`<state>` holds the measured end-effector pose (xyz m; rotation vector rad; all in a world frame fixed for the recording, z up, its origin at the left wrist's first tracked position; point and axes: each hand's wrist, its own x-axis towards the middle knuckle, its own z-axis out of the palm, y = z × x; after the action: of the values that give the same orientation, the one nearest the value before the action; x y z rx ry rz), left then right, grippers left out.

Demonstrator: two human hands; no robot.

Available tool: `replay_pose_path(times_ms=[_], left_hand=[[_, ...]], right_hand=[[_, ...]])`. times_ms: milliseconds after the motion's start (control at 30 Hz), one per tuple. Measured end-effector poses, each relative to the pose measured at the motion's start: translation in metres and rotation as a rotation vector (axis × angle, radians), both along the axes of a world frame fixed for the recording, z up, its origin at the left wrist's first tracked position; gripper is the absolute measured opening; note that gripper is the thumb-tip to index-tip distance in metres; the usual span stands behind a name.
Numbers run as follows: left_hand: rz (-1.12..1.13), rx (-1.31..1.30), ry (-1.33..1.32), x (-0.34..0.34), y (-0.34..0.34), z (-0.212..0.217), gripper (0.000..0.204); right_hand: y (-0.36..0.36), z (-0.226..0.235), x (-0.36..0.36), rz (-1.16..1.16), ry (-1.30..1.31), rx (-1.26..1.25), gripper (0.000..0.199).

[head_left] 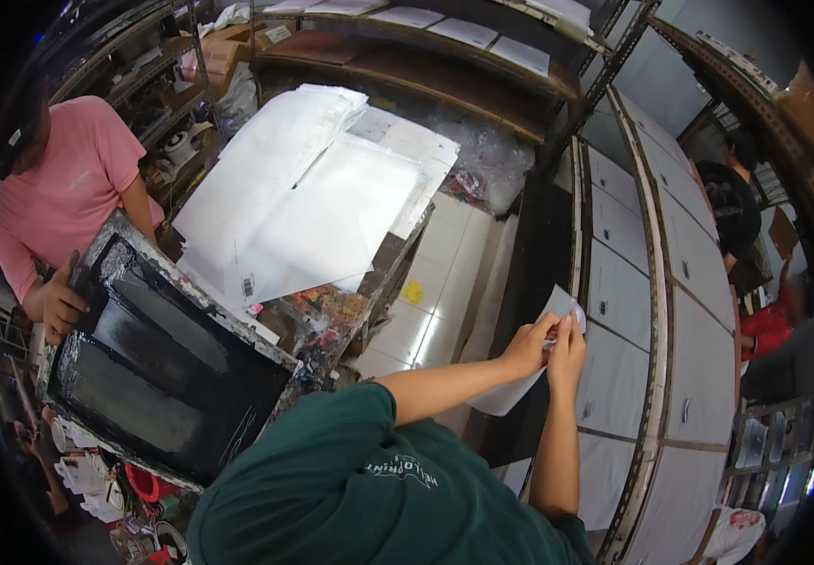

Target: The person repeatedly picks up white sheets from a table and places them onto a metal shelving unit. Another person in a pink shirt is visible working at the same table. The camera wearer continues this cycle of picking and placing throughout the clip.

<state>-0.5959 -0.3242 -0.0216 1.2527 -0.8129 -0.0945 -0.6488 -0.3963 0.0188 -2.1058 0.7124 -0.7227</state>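
Observation:
My left hand (527, 348) and my right hand (567, 352) are together in front of me, a little right of centre. Both are closed, their fingertips meeting on a white sheet (501, 397). One part of it sticks up beyond my fingers and another hangs below my left hand. Its middle is hidden behind my hands. Beneath it runs a dark shelf board (523, 268). Just to the right, printed white sheets (611, 299) lie in rows on a rack.
At left, a person in a pink shirt (77, 184) grips a black framed screen (167, 353). Stacked white sheets (275, 179) cover an ink-stained table (332, 320). Shelves (445, 80) stand at the back. Tiled floor (435, 273) lies between table and rack. Two people are beyond the rack.

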Motion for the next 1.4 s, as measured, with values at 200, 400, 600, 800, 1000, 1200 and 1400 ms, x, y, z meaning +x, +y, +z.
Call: replay_pose_path(times_ms=[200, 400, 600, 800, 1000, 1200, 1400], left_hand=[[-0.082, 0.165, -0.227, 0.028, 0.042, -0.019, 0.043], [0.707, 0.916, -0.035, 0.189, 0.166, -0.122, 0.047], [0.757, 1.589, 0.046, 0.236, 0.215, -0.166, 0.084], [0.851, 1.477, 0.004, 0.219, 0.213, -0.161, 0.062], [0.887, 1.324, -0.098, 0.225, 0.221, -0.171, 0.033], [0.826, 1.129, -0.096, 0.231, 0.234, -0.189, 0.031], [1.095, 1.068, -0.096, 0.241, 0.231, -0.169, 0.034]], right_hand=[[-0.011, 0.008, -0.011, -0.137, 0.088, -0.132, 0.041], [-0.027, -0.004, -0.024, -0.054, 0.044, -0.326, 0.057], [-0.034, -0.008, -0.043, -0.083, -0.031, -0.526, 0.060], [-0.032, -0.021, -0.052, -0.128, 0.204, -0.466, 0.069], [-0.008, -0.027, -0.056, -0.052, 0.323, -0.552, 0.081], [0.022, -0.046, -0.068, -0.009, 0.483, -0.256, 0.086], [0.008, -0.048, -0.112, -0.161, 0.249, -0.347, 0.079]])
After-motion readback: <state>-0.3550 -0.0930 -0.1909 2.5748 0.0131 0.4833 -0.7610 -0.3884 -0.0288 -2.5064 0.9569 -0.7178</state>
